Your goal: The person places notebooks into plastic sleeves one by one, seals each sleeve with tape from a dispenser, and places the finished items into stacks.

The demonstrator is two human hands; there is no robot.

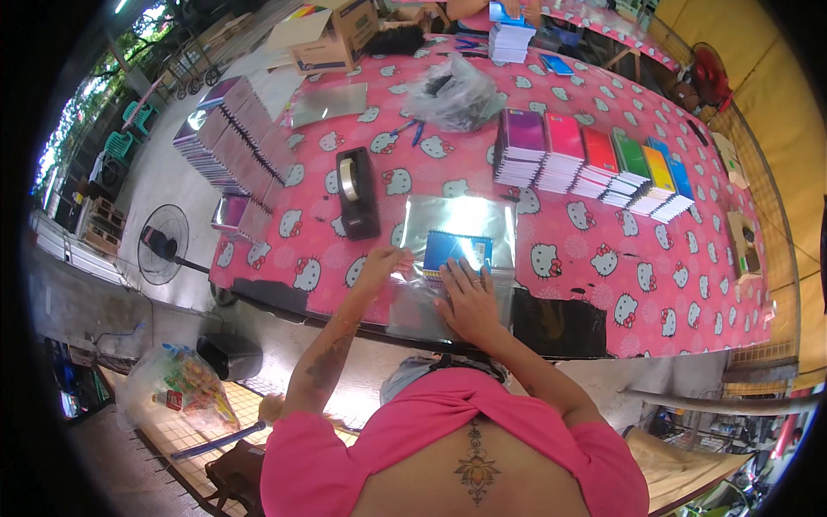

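Blue notebook (450, 247) on a clear plastic sheet (428, 217) atop the pink bench (534, 226): neat work likely called for smooth film and steady, even pressure.
The right hand's (469, 302) grip was spread, fingers slightly apart, resting on the notebook at the sheet's middle; the left hand's (385, 260) fingertips met the sheet's left edge, though I could not tell whether they pinched it.

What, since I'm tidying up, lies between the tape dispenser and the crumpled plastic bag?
In the head view, what look like blue pens lie on the pink printed cloth between the tape dispenser and the plastic bag.
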